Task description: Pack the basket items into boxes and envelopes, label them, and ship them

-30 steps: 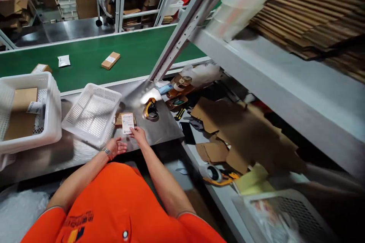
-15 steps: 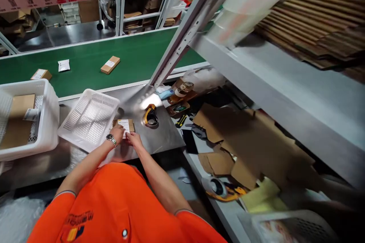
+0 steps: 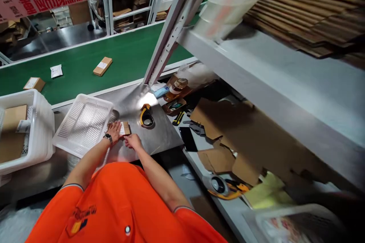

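Observation:
A small cardboard box (image 3: 127, 128) with a white label (image 3: 122, 128) on top lies on the steel worktop (image 3: 162, 136). My left hand (image 3: 114, 132), with a watch on its wrist, lies flat over the box's left part, fingers stretched out and pressing on the label side. At the near edge of the box is my right hand (image 3: 132, 141), its fingers curled together; what they pinch, if anything, is too small to make out. A white perforated basket (image 3: 88, 115) stands just left of my left hand. To the right of the box sits a yellow-and-black tape dispenser (image 3: 146, 115).
Stacked white crates (image 3: 47, 133) with a carton inside stand at far left. Beyond the worktop runs a green conveyor belt (image 3: 76, 78) carrying several parcels. On the right are a grey shelf (image 3: 273, 83) with tape rolls (image 3: 228, 7), flattened cardboard (image 3: 211, 121) and a phone (image 3: 187, 139).
My left hand has gone from curled fingers on the label to lying flat at the box's left side. My right hand stays by the near edge. The view has shifted slightly.

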Motion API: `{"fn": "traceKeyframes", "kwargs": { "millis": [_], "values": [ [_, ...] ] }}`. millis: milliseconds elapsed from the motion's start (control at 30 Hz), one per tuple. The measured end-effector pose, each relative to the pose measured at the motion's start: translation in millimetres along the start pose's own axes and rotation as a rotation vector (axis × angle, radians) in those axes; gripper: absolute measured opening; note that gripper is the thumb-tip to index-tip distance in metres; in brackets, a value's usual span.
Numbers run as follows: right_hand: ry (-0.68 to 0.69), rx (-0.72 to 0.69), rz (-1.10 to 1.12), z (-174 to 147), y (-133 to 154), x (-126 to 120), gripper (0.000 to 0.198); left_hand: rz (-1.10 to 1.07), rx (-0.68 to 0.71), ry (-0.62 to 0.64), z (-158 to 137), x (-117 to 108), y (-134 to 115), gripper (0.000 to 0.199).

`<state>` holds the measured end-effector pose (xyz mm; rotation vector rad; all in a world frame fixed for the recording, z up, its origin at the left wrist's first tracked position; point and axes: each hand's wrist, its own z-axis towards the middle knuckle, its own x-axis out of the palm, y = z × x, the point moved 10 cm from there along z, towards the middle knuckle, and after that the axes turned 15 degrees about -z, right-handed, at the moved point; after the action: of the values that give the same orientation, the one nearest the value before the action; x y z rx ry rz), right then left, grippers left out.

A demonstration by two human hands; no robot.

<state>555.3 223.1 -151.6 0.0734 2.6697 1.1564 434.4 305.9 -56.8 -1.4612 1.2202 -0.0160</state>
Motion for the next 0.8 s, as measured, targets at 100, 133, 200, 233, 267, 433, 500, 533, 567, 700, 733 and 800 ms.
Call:
{"fn": "traceKeyframes", "kwargs": {
  "millis": [100, 133, 200, 233, 267, 433, 500, 533, 567, 700, 733, 800],
  "values": [
    [-0.050, 0.071, -0.075, -1, -11, -17, 0.038, 0.169, 0.001, 0.036, 5, 5, 1, 0.077],
    [-0.062, 0.085, -0.094, -3, -14, -22, 0.037, 0.226, 0.003, 0.039, 7, 7, 0, 0.079],
    [-0.081, 0.097, -0.120, -8, -20, -33, 0.035, 0.323, 0.007, 0.011, 11, 6, -3, 0.084],
    [-0.088, 0.096, -0.126, -11, -22, -38, 0.034, 0.361, 0.008, -0.015, 14, 5, -6, 0.087],
    [-0.094, 0.091, -0.129, -14, -22, -42, 0.032, 0.390, 0.008, -0.042, 16, 3, -9, 0.090],
    [-0.102, 0.022, -0.088, -17, -3, -59, 0.030, 0.396, -0.006, -0.076, 18, 8, -20, 0.099],
    [-0.026, 0.046, -0.037, -15, 4, -56, 0.035, 0.362, 0.032, -0.050, 11, 18, -29, 0.099],
    [0.026, 0.066, -0.012, -15, 6, -52, 0.037, 0.345, 0.058, -0.045, 6, 22, -35, 0.100],
    [0.078, 0.082, 0.005, -17, 8, -48, 0.038, 0.326, 0.076, -0.047, 1, 27, -40, 0.101],
    [0.249, 0.070, 0.010, -29, 16, -42, 0.039, 0.221, 0.026, -0.046, -13, 39, -46, 0.104],
    [0.276, 0.063, -0.011, -31, 19, -44, 0.039, 0.187, -0.003, -0.038, -16, 41, -44, 0.105],
    [0.284, 0.044, -0.072, -28, 33, -58, 0.036, 0.118, -0.051, -0.052, -22, 39, -37, 0.107]
  ]
}}
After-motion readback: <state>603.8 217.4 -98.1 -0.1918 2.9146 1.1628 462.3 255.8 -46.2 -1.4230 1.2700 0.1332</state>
